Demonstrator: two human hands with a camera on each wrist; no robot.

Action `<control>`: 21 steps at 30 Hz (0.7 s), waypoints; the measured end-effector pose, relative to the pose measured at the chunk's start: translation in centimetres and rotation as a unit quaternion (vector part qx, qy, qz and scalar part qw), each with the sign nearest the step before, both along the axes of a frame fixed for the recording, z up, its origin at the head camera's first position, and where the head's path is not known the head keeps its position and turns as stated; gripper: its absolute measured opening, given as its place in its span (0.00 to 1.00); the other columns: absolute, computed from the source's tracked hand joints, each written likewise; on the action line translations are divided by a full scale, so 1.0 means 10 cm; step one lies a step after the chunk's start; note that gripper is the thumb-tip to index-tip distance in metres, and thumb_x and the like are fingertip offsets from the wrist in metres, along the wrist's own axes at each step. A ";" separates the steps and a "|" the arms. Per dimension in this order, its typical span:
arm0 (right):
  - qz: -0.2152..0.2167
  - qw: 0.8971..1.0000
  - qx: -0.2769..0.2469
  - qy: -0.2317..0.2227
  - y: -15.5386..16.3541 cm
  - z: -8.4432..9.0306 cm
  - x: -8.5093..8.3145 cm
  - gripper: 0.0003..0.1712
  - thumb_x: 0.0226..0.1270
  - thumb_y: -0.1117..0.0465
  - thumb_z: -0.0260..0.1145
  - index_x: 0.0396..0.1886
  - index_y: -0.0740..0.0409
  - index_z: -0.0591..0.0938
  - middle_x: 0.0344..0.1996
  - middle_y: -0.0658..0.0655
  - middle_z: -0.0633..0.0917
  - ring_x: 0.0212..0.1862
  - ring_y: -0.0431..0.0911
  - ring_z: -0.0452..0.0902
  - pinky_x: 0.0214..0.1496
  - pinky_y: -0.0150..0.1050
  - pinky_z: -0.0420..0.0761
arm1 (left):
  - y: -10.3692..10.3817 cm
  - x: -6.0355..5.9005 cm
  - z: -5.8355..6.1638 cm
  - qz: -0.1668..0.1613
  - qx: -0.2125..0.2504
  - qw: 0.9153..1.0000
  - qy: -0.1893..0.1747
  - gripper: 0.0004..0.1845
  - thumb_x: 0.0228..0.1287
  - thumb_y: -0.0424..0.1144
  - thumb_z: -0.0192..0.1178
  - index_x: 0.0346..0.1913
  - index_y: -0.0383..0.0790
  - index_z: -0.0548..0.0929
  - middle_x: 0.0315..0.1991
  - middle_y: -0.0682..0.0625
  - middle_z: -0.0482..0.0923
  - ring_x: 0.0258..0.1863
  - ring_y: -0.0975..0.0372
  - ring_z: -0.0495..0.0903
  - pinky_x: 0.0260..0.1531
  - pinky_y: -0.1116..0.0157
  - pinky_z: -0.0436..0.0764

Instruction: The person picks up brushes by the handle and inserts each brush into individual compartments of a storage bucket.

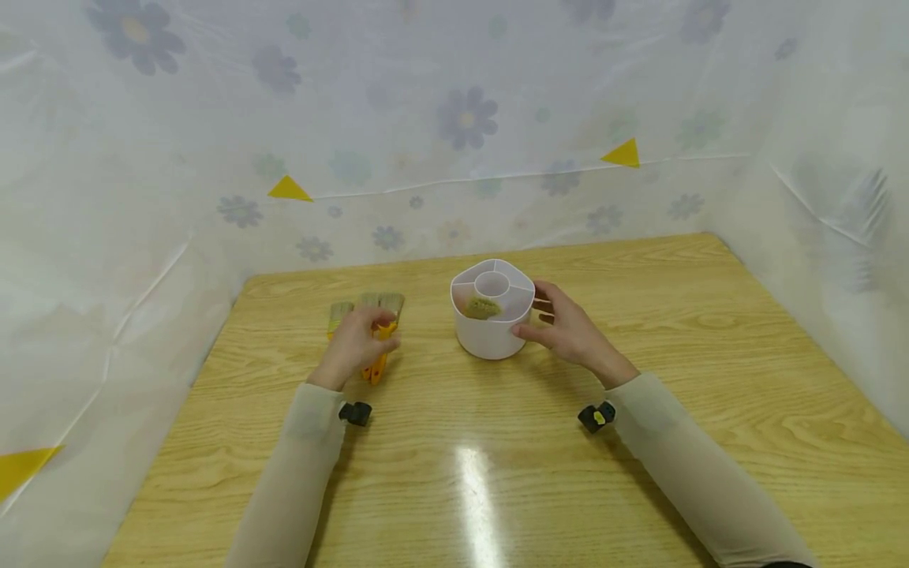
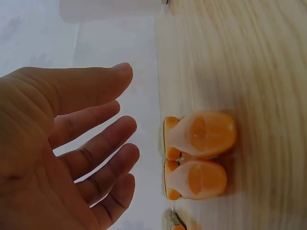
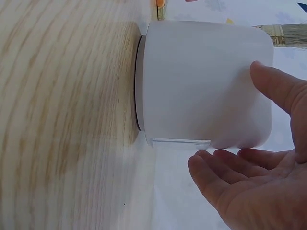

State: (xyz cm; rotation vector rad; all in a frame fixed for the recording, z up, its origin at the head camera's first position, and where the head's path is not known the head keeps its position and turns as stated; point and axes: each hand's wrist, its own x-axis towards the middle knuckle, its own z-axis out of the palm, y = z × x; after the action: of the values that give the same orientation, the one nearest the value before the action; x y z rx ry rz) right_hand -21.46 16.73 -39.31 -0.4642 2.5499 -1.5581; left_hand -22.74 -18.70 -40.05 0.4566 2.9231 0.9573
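Orange-handled paintbrushes (image 1: pixel 369 335) lying on the left of the wooden table (image 1: pixel 710 379), long axes running near to far, bristles pointing to the far wall, handle ends pointing near. Hovering over those handles, the left hand (image 1: pixel 355 343), fingers spread and relaxed, gripping nothing, as the left wrist view makes plain (image 2: pixel 62 148). Standing upright at the centre, a white plastic divided brush holder (image 1: pixel 492 312), already carrying one brush (image 1: pixel 483 308) bristle-end up in its near-left compartment. Steadying the holder from the right, the right hand (image 1: pixel 568 331), thumb resting on its wall, fingers straight and loose (image 3: pixel 249 167). Judging from this, one brush stowed, about three still waiting on the table.
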 end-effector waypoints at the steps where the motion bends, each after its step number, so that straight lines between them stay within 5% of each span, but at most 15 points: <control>1: 0.000 1.000 0.000 0.000 0.00 0.00 0.00 0.48 0.59 0.47 0.70 0.73 0.54 0.57 0.69 0.59 0.63 0.68 0.61 0.59 0.66 0.57 0.63 | -0.01 0.00 0.00 -0.001 -0.004 1.000 -0.004 0.22 0.61 0.38 0.66 0.58 0.36 0.79 0.52 0.41 0.77 0.51 0.47 0.74 0.49 0.48 0.75; 14: -0.003 1.000 0.003 0.001 0.00 0.01 0.01 0.47 0.59 0.47 0.70 0.72 0.54 0.58 0.68 0.59 0.64 0.68 0.60 0.60 0.66 0.56 0.63 | -0.04 -0.05 -0.06 -0.001 -0.049 0.999 -0.012 0.22 0.57 0.37 0.68 0.55 0.36 0.81 0.51 0.41 0.78 0.49 0.49 0.76 0.47 0.49 0.76; 21: -0.001 1.000 -0.003 -0.015 -0.06 0.23 0.12 0.45 0.62 0.57 0.70 0.72 0.61 0.57 0.67 0.64 0.64 0.68 0.63 0.59 0.66 0.58 0.62 | -0.05 -0.04 -0.09 0.011 -0.053 0.998 -0.021 0.23 0.56 0.38 0.69 0.56 0.38 0.80 0.51 0.41 0.78 0.50 0.50 0.76 0.48 0.50 0.76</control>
State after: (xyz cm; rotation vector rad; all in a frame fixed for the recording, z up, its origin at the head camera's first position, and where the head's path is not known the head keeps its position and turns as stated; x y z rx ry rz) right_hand -20.27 16.08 -37.04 -0.4362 2.5240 -1.5621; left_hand -23.19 -19.16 -40.91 0.3932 2.9286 0.7975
